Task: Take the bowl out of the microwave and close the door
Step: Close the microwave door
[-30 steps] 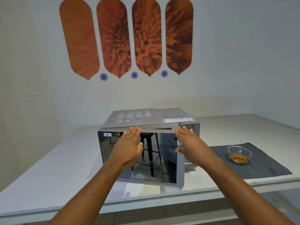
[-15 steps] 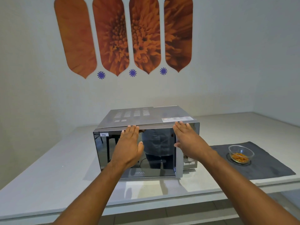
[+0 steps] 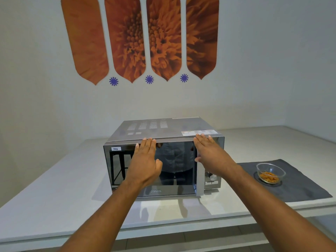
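Both hands lie flat, fingers spread, on the microwave door: left hand at center, right hand at its handle edge. At 3 o'clock, the bowl (orange bits inside) sits on a dark mat on the worktop.

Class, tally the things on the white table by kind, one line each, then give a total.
Silver microwave with mirrored door: 1
Clear glass bowl of orange food: 1
Dark grey cloth mat: 1
Total: 3
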`<state>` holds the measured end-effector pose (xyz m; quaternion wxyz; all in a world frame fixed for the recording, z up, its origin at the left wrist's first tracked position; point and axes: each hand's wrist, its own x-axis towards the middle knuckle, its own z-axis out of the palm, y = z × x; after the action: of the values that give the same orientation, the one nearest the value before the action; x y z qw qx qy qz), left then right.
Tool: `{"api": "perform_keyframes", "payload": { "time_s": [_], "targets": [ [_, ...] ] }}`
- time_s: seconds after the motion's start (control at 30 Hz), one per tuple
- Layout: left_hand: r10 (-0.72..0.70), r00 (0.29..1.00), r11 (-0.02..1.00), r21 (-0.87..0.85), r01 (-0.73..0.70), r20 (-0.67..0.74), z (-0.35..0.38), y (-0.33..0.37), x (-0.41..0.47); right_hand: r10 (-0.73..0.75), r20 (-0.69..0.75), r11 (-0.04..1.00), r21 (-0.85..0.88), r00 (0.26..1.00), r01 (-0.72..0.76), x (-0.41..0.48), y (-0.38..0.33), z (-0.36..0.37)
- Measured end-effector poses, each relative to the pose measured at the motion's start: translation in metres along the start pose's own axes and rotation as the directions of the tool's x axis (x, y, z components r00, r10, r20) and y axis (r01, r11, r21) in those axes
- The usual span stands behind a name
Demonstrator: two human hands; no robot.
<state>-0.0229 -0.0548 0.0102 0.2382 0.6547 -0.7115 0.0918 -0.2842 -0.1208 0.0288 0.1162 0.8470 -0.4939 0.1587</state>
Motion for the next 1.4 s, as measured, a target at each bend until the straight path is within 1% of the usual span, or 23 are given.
{"api": "perform_keyframes", "payload": {
  "time_s": [0.17,0.6,0.93,1.13,1.4],
  "targets": [
    [-0.012,1.0,1.0,-0.009,0.012,0.007,0.001,0.0,0.0,-0.008,-0.007,1.0,-0.02,1.0,0.008,0.0,0.0,0.002],
    [-0.021,0.999,0.998,0.052,0.019,0.033,0.003,0.0,0.004,-0.002,-0.016,0.999,-0.039,1.0,0.001,0.004,0.001,0.002],
    [-0.03,0.999,0.997,0.071,0.028,0.027,0.005,0.001,0.006,-0.001,-0.019,0.997,-0.074,1.0,0.0,0.009,0.003,0.005],
    [-0.026,1.0,0.998,0.06,0.026,-0.004,0.002,0.006,0.008,-0.009,-0.01,0.996,-0.088,1.0,0.008,0.017,0.006,0.008],
    [-0.03,1.0,0.997,0.067,0.03,0.001,0.003,0.007,0.006,0.003,-0.001,0.999,-0.04,1.0,-0.003,0.017,0.007,0.01]
  ]
}}
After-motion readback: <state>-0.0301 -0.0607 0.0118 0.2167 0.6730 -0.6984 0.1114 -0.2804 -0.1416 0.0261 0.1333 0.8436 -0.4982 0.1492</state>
